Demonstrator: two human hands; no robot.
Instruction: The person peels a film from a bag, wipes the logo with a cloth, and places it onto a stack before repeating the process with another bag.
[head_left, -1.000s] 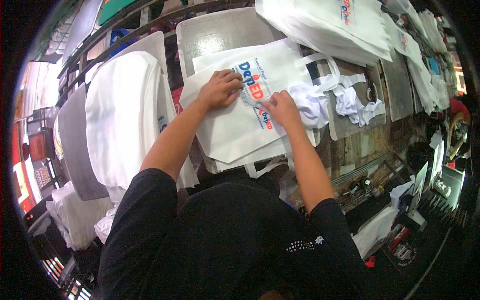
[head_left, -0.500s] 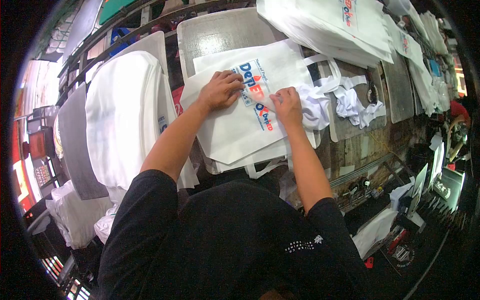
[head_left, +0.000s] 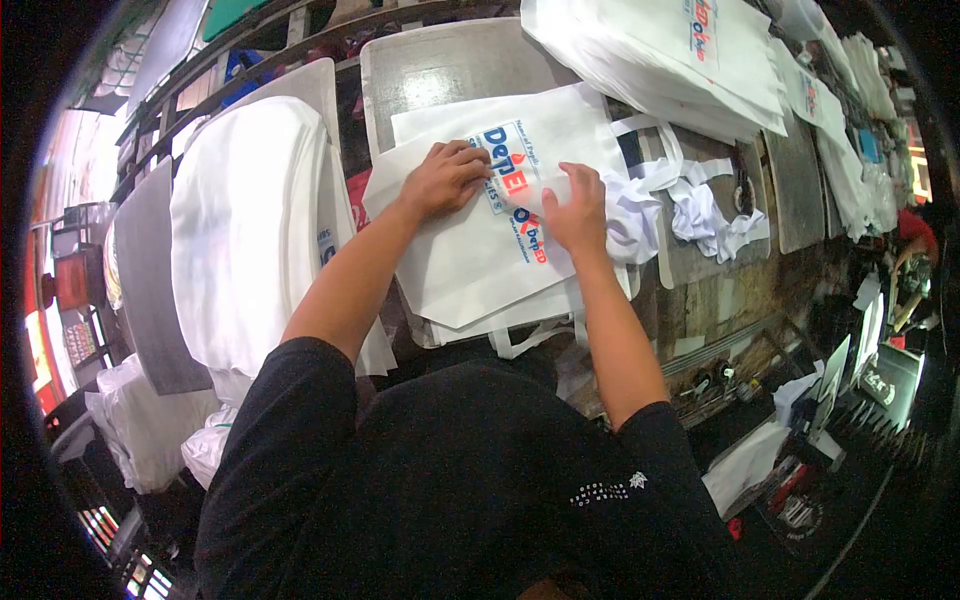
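A white fabric tote bag (head_left: 460,285) printed in blue and red lies flat before me, on top of other white bags. My left hand (head_left: 446,180) rests on its printed side, fingers curled and closed at the lettering; what they pinch is hidden. My right hand (head_left: 578,210) is over the right part of the print, thumb and fingers apart, holding nothing. Between the hands a pale translucent strip (head_left: 538,190) covers part of the red letters. Bunched white straps (head_left: 635,215) lie just right of my right hand.
Left of the bag is a thick stack of white bags (head_left: 240,230) draped over a grey board. A pile of printed bags (head_left: 650,60) lies at the upper right. More white straps (head_left: 710,210) sit on a grey board. At far right a person's arm (head_left: 912,275) shows.
My right hand has opened, its thumb and fingers spreading away from the pale strip. My left hand stays nearly in place on the bag.
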